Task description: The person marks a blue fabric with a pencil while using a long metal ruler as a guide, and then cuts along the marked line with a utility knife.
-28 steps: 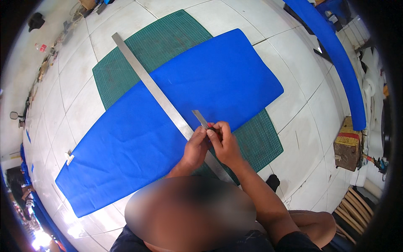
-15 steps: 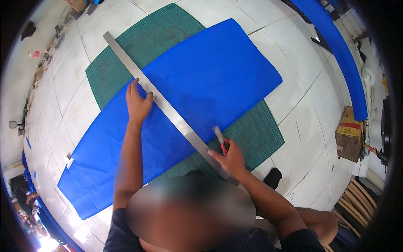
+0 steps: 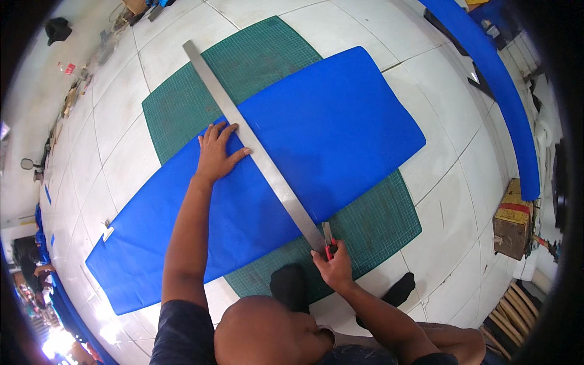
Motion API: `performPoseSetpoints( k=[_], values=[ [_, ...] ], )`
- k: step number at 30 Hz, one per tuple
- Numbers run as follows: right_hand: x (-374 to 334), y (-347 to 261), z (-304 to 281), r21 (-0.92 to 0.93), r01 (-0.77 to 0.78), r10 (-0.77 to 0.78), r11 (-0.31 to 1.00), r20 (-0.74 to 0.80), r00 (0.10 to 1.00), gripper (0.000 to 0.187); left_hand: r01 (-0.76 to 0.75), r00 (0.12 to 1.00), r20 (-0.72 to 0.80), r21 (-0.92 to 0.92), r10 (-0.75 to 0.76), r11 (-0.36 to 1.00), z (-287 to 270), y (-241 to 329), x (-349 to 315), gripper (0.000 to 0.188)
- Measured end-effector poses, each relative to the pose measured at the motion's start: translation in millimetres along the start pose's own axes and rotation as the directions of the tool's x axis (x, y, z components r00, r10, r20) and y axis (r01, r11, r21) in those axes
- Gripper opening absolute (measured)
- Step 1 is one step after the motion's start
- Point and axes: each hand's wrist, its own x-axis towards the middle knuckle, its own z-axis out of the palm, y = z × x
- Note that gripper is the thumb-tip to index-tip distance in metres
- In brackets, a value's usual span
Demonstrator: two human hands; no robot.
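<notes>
A long metal straightedge (image 3: 267, 170) lies slantwise across a blue sheet (image 3: 340, 134), which rests over green cutting mats (image 3: 261, 67) on the floor. My left hand (image 3: 217, 153) is spread on the sheet at the straightedge's left side, with fingertips and thumb against the metal. Near the straightedge's near end, my right hand (image 3: 336, 271) is closed around a red-handled utility knife (image 3: 330, 246). Its blade points away from me, just past the sheet's near edge over the green mat. My right thumb is by the metal; whether it presses cannot be told.
A small white clip-like piece (image 3: 107, 230) sits on the sheet's left edge. White floor tiles (image 3: 450, 213) surround the mats. To the right are a worn box (image 3: 514, 228), a long blue strip (image 3: 511, 109) and curved tan rods (image 3: 517, 310). My dark-socked foot (image 3: 289, 287) is at the near mat edge.
The knife has come nearer to me, from over the blue sheet to beyond its near edge. The straightedge's angle is slightly steeper. My left fingers are spread wider, and the view has shifted.
</notes>
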Motion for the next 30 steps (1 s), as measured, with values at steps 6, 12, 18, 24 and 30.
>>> performPoseSetpoints(
  k=[6, 12, 18, 24, 30],
  values=[
    [4.3, 7.0, 0.1, -0.046, 0.114, -0.116, 0.992, -0.063, 0.991, 0.054, 0.027, 0.999, 0.016, 0.148, -0.030, 0.989, 5.1, 19.2, 9.9, 0.085],
    [9.1, 11.9, -1.0, -0.066, 0.177, -0.180, 0.982, -0.042, 0.983, 0.050, 0.038, 0.993, 0.102, 0.153, -0.054, 0.987, 0.5, 23.4, 19.7, 0.097],
    [6.3, -1.3, -18.4, -0.123, 0.026, -0.019, 0.992, 0.062, 0.998, 0.054, 0.063, 0.986, 0.142, 0.170, -0.088, 0.983, -3.9, 33.8, 28.4, 0.110],
    [5.8, 10.5, -47.9, -0.038, -0.117, 0.120, 0.992, 0.099, 0.988, 0.058, 0.067, 0.975, 0.193, 0.220, -0.111, 0.973, -0.2, 31.4, 30.6, 0.116],
    [13.8, 22.8, -52.8, -0.048, -0.145, 0.152, 0.988, 0.200, 0.968, 0.054, 0.042, 0.978, 0.193, 0.213, -0.085, 0.976, -1.0, 29.2, 29.3, 0.120]
  ],
)
